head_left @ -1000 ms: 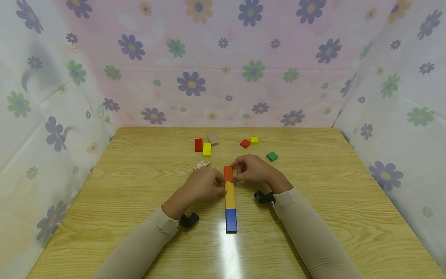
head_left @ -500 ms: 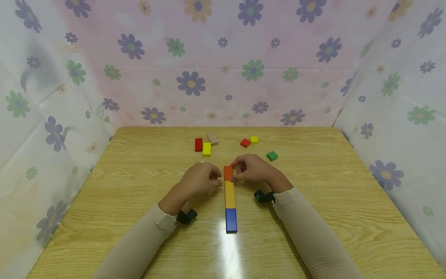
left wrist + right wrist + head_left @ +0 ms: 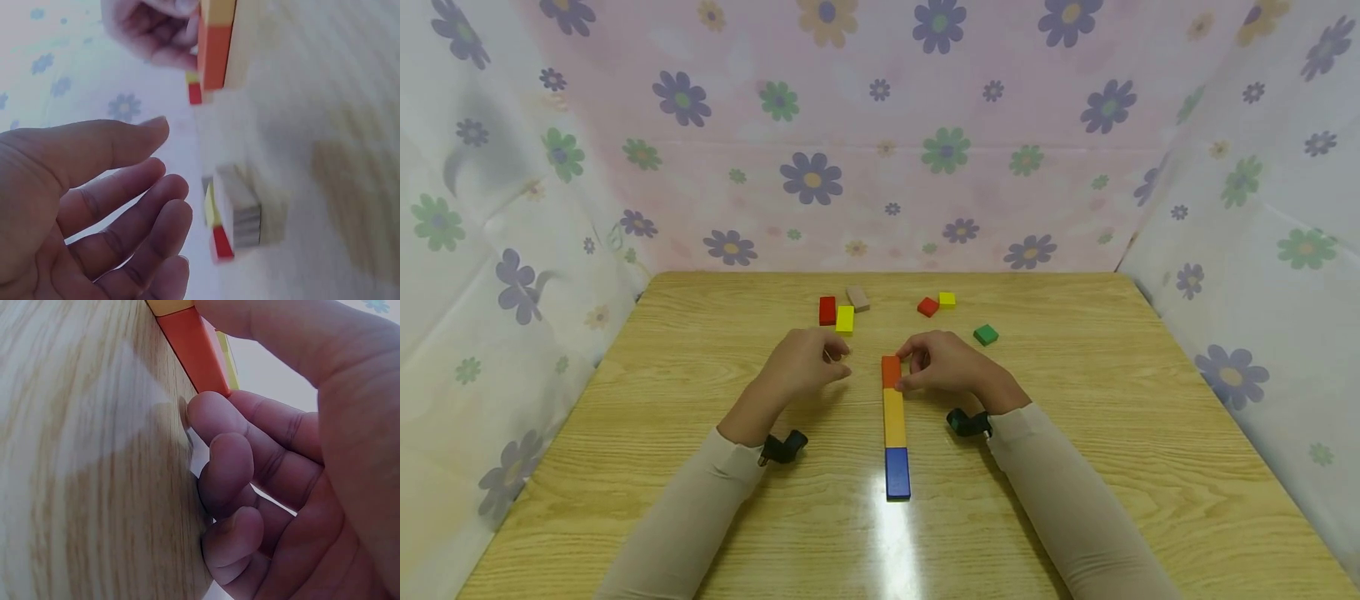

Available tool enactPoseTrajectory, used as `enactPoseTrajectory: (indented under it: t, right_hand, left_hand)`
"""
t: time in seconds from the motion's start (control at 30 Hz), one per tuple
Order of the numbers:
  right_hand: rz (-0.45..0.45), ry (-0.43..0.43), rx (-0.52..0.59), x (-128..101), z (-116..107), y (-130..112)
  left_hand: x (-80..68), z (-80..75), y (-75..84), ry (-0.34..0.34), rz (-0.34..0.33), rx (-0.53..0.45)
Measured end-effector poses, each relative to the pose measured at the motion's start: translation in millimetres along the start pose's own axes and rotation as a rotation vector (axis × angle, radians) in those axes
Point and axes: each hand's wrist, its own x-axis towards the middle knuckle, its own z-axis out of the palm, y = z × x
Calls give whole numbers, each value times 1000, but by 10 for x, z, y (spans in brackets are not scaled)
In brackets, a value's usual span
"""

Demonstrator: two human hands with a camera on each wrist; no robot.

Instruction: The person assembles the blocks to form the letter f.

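Orange block (image 3: 891, 371) caps the far end of our centre row, past the yellow block (image 3: 894, 418) and blue block (image 3: 897, 473). Left hand (image 3: 805, 367) hangs beside it, fingers loosely spread, empty. Right hand (image 3: 943, 364) pinches the orange block; we judge alignment underway, squaring next.

A green block (image 3: 986, 335) and 2 small blocks (image 3: 937, 304) lie on the table (image 3: 1150, 400).
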Motion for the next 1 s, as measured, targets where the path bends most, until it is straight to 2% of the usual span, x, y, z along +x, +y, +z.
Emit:
enactPoseTrajectory:
  t: [0.23, 0.43, 0.8, 1.0]
  right_hand:
    - [-1, -2, -3, -5, 2, -4]
    - [2, 5, -10, -14, 4, -12]
    - [5, 0, -16, -13, 0, -27]
    - [4, 2, -19, -16, 1, -28]
  left_hand:
    - [19, -144, -136, 52, -61, -18]
    - [35, -171, -175, 37, -92, -20]
    - [118, -74, -272, -31, -135, 22]
    - [146, -13, -283, -27, -137, 42]
